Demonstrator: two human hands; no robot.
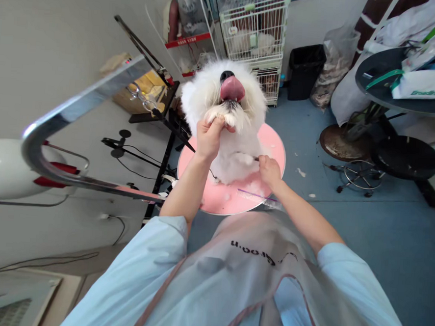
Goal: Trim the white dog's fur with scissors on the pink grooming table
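Note:
A fluffy white dog (236, 149) sits on the round pink grooming table (215, 202), muzzle raised and tongue curled up over its mouth. Under its chin, my left hand (209, 137) pinches the beard hair. My right hand (269, 170) is closed at the dog's chest, on the right side. From its fingers a thin tool with a dark end (256, 158) points into the white fur, which hides most of it; its kind is unclear. A metal comb with a purple spine (254, 195) lies at the table's near edge, just below my right hand.
A bent metal grooming arm (81, 100) rises at left, with scissors (142, 97) hanging near it. Behind the dog stand stacked wire cages (255, 27) and a black bin (306, 72). At right are a dark round table (381, 74) and a wheeled black stool (405, 157).

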